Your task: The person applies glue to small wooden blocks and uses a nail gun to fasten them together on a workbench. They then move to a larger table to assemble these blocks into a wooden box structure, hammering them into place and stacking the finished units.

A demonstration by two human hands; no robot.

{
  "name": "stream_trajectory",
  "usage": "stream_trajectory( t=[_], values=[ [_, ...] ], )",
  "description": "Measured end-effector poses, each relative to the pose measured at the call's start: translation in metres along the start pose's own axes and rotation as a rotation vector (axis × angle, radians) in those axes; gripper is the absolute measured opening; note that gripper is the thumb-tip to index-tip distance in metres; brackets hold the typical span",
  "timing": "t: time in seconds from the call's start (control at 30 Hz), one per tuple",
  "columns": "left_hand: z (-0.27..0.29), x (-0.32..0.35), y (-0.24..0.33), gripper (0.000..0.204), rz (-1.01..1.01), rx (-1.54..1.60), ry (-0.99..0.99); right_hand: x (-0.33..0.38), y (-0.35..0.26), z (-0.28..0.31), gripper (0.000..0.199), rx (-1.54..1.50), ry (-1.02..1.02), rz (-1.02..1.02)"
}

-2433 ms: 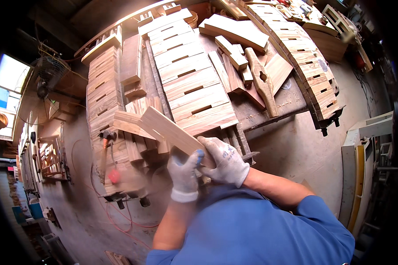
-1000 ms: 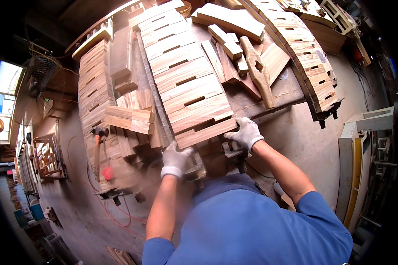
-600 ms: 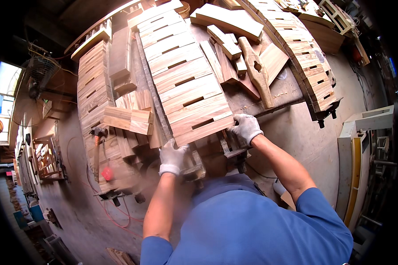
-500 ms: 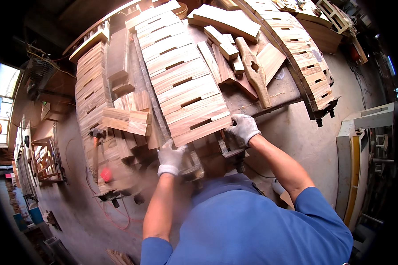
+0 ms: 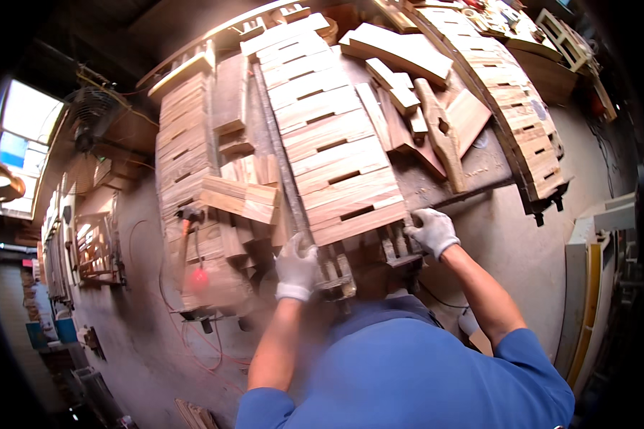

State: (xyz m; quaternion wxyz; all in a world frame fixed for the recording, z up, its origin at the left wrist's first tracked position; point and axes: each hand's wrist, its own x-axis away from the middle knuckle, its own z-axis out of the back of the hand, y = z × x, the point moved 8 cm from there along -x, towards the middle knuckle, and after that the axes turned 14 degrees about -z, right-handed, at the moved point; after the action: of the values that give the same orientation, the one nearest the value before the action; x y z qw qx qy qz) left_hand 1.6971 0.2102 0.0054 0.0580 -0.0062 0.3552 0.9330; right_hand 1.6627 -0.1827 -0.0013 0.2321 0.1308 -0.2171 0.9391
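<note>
A row of pale wooden boards (image 5: 340, 161), several with a dark slot, lies side by side along a rack in front of me. The nearest slotted board (image 5: 336, 227) ends the row on my side. At its left corner is my gloved left hand (image 5: 295, 268), thumb and fingers apart, nothing seen between them. My gloved right hand (image 5: 434, 232) is by the board's right corner, its fingers loosely bent and spread, around nothing I can see. Metal clamp parts (image 5: 338, 277) show below the board, between the hands; whether the fingertips touch the wood is hard to see.
To the left, a hammer (image 5: 184, 232) and a red round object (image 5: 199, 278) rest on another row of boards, near stacked blocks (image 5: 240, 196). Loose offcuts and a shaped piece with a hole (image 5: 442, 136) lie to the right, before a further board row (image 5: 526, 132).
The whole view has shifted, so the boards appear farther right and slightly lower. Both hands have drawn back a little from the nearest board's corners.
</note>
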Motion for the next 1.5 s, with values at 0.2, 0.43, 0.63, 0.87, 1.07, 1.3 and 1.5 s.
stream_trajectory(
  t=[0.2,0.43,0.63,0.87,1.07,1.3,1.5],
  values=[
    [0.068,-0.037,-0.039,0.080,0.384,0.337,0.455,0.018,0.002,0.001,0.042,-0.148,0.024,-0.005],
    [0.076,-0.079,0.021,0.122,-0.036,-0.575,0.199,0.031,0.004,-0.007,0.042,-0.177,0.043,-0.002],
    [0.080,-0.083,-0.003,0.109,-0.016,-0.479,0.159,0.031,0.007,-0.007,0.041,-0.195,0.050,-0.002],
    [0.116,-0.050,0.001,0.096,-0.031,-0.309,0.217,0.032,0.000,-0.005,0.039,-0.210,0.019,0.002],
    [0.156,0.000,0.101,0.091,-0.130,-0.071,0.282,0.046,-0.022,0.023,0.038,-0.344,0.120,0.107],
    [0.095,0.048,0.224,0.095,-0.525,-0.058,0.203,0.106,-0.138,0.041,0.066,-0.811,-0.803,0.097],
    [0.064,0.054,0.222,0.100,-0.729,0.033,0.074,0.100,-0.125,0.066,0.070,-0.687,-0.691,0.111]
  ],
)
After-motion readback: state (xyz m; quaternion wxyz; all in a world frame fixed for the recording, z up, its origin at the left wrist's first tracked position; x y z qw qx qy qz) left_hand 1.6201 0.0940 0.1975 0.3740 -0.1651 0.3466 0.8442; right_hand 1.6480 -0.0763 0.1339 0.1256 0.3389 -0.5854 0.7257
